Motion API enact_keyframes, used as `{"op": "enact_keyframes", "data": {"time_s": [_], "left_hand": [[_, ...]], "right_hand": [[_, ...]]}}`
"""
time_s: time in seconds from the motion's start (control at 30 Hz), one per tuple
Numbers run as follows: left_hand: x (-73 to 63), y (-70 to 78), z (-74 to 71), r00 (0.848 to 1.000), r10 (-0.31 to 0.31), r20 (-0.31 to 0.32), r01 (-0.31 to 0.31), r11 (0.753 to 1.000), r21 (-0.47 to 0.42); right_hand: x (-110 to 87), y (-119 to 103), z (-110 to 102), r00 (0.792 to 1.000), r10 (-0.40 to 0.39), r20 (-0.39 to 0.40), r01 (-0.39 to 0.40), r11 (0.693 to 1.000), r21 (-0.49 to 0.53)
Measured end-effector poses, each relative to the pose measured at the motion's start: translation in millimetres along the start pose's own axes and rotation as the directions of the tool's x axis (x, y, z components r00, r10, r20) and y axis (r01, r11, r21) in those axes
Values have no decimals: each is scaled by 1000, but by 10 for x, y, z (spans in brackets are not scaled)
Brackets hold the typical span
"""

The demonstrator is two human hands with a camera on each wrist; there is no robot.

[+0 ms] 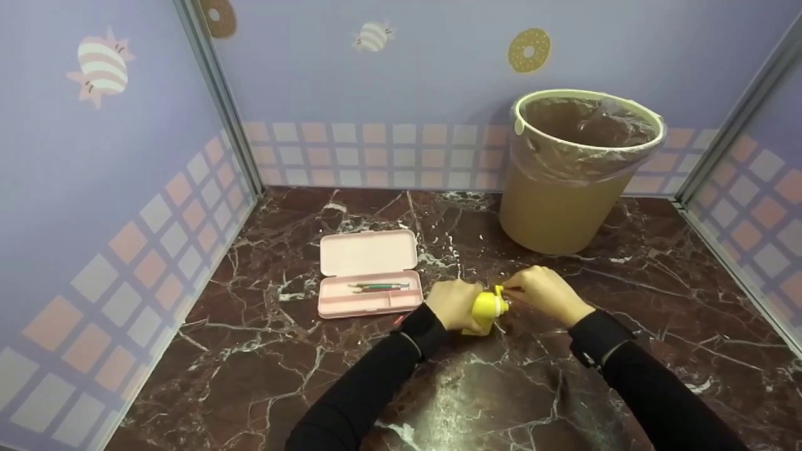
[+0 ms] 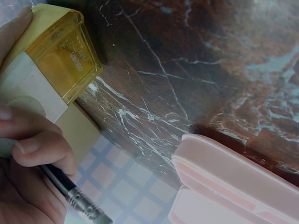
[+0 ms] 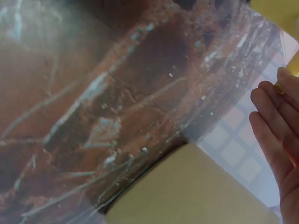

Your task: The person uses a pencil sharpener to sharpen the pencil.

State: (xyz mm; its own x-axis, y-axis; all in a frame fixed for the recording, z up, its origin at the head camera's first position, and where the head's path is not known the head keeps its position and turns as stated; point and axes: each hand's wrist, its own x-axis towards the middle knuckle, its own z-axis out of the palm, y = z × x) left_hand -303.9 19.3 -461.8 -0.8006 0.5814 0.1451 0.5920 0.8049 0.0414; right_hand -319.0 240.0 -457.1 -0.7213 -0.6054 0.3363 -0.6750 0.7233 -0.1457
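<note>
A yellow hand-crank pencil sharpener [image 1: 485,311] with a white part at one end is gripped by my left hand [image 1: 454,302]. Its clear amber shavings drawer [image 2: 67,58] faces the left wrist camera. A dark pencil [image 2: 70,191] with a metal ferrule and eraser sticks out between the left fingers; the head view hides it behind that hand. My right hand [image 1: 546,294] pinches the small yellow crank knob [image 3: 279,88] between thumb and fingertips, with the other fingers extended.
Left of the hands lies an open pink pencil case [image 1: 369,252] with several pencils [image 1: 379,287] inside. A lined trash bin [image 1: 564,207] stands at the back right. White specks dot the dark marble tabletop [image 1: 301,351] between them. Patterned walls [image 1: 376,75] enclose the table.
</note>
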Motion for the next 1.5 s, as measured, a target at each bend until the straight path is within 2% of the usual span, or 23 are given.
{"op": "enact_keyframes", "data": {"time_s": [0.13, 0.3, 0.63, 0.83, 1.07, 1.33, 1.5], "left_hand": [[-4, 4, 24, 1000, 0, -5, 0, 1000, 1], [-6, 10, 24, 1000, 2, -8, -2, 1000, 7], [-6, 0, 21, 1000, -3, -10, 3, 1000, 9], [2, 5, 25, 999, -14, -31, 15, 1000, 19], [-9, 21, 16, 999, -33, -16, 33, 999, 9], [-16, 21, -6, 1000, -27, -13, 28, 1000, 12], [-15, 23, -9, 1000, -24, -21, 24, 999, 23]], "right_hand": [[-34, -4, 77, 999, 15, 40, -16, 999, 31], [-105, 3, 157, 996, 25, 81, -35, 993, 116], [-225, -83, 238, 995, 48, 82, -63, 980, 189], [-332, -164, 239, 999, -3, 43, -4, 983, 181], [-467, -287, 181, 998, -50, 29, 44, 983, 177], [-552, -410, 4, 987, -145, -74, 153, 981, 118], [-543, -452, -150, 984, -159, -83, 165, 983, 77]]}}
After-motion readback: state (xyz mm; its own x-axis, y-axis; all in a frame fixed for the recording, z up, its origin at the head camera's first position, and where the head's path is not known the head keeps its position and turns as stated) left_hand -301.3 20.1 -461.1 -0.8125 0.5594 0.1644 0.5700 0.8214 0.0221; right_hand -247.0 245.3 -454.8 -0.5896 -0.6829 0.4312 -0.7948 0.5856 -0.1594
